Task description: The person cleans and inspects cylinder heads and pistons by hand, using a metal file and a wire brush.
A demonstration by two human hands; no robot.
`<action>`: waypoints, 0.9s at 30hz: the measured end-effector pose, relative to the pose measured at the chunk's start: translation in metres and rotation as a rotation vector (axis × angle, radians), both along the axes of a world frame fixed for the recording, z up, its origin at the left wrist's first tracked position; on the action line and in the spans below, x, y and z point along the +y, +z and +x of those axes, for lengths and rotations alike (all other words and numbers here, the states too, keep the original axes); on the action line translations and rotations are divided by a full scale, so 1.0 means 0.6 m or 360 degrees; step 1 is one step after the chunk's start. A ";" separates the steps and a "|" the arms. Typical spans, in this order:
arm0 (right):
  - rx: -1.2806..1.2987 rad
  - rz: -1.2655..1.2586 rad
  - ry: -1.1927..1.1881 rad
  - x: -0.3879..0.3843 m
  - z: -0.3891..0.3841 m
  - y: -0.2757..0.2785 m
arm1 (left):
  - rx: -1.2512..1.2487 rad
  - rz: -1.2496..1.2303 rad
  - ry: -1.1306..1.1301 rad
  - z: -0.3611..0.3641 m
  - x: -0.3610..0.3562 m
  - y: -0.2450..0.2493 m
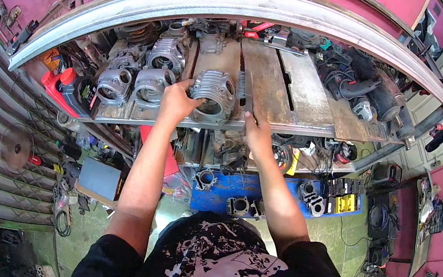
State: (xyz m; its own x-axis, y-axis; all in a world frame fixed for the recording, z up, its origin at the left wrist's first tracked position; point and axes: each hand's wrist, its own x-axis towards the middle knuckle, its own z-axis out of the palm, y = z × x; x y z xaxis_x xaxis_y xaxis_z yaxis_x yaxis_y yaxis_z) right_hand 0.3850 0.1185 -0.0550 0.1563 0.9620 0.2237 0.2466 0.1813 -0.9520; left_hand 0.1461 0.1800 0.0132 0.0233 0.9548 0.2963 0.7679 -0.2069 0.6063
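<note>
A finned metal cylinder block (pixel 215 88) with a large round bore stands near the shelf's front edge. My left hand (pixel 178 103) grips its left side, thumb against the metal near the bore. Just right of the block, my right hand (pixel 257 131) is closed round the lower end of a dark, narrow tool (pixel 249 93), which may be a brush or a file. It points away from me and lies close to the block's right side. More metal cylinders (pixel 153 84) stand to the left of my left hand.
Red and black bottles (pixel 69 92) stand at the shelf's left end. A dark power tool (pixel 357 89) and cables lie at the right. A metal rail (pixel 242 7) crosses above. Below, a blue bench (pixel 219 187) holds more metal parts and a yellow box (pixel 345 203).
</note>
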 end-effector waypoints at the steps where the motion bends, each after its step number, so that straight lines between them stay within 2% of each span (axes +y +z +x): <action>1: 0.0005 0.0000 0.0012 -0.002 0.001 0.000 | 0.0005 0.0000 0.0012 0.003 -0.005 0.008; 3: -0.0173 -0.0046 0.0021 -0.031 0.005 0.009 | -0.0006 -0.0083 0.0062 0.009 -0.017 0.022; 4: -0.0020 -0.0346 0.0097 -0.065 -0.001 0.033 | -0.0006 -0.0082 0.0072 0.010 -0.015 0.019; 5: 0.0024 -0.0324 0.0130 -0.093 -0.006 0.019 | -0.0019 -0.0057 0.0069 0.009 -0.011 0.013; 6: 0.0053 -0.0021 0.0089 -0.113 -0.016 -0.038 | -0.0029 -0.0035 0.0065 0.008 -0.009 0.008; 9: 0.0107 -0.0148 0.0136 -0.194 -0.035 -0.005 | -0.0053 -0.0041 0.0044 0.009 -0.012 0.010; 11: 0.0063 -0.0251 0.0139 -0.186 -0.027 0.002 | -0.0089 -0.0024 0.0027 0.001 -0.004 -0.005; 13: -0.0198 -0.0053 0.0064 -0.130 -0.010 0.002 | -0.0129 -0.0011 0.0006 0.005 -0.005 -0.005; 17: -0.0075 -0.0154 0.0152 -0.027 0.007 -0.043 | -0.0071 -0.0108 0.0099 0.016 -0.016 0.011; 18: -0.0046 -0.0046 0.0116 -0.020 -0.002 -0.058 | -0.0073 -0.0116 0.0123 0.015 -0.015 0.008; 19: -0.0007 0.0062 0.0077 -0.024 -0.018 -0.038 | -0.0064 -0.0115 0.0123 0.014 -0.014 0.004; 20: 0.0141 -0.0202 0.0159 -0.058 -0.025 -0.022 | -0.0040 -0.0045 0.0114 0.013 -0.013 -0.001; 22: 0.0018 0.0107 0.0038 -0.099 -0.050 -0.096 | -0.0020 0.0020 0.0112 0.012 -0.012 -0.006; 24: 0.0161 -0.0188 0.0140 -0.169 -0.058 -0.083 | -0.0054 0.0022 0.0091 0.013 -0.010 -0.008; 25: 0.0286 -0.0077 0.0145 -0.187 -0.065 -0.083 | -0.0055 0.0020 0.0094 0.014 -0.011 -0.004; 27: 0.0256 -0.0177 0.0143 -0.171 -0.055 -0.074 | -0.0041 0.0009 0.0097 0.014 -0.015 0.003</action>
State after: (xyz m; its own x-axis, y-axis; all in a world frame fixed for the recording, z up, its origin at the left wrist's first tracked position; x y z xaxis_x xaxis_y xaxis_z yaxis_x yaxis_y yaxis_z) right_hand 0.3523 0.0160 -0.0994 0.0938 0.9911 0.0943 0.0774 0.0871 -0.9932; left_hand 0.1546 0.1710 0.0148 -0.0426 0.9525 0.3017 0.7634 -0.1638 0.6248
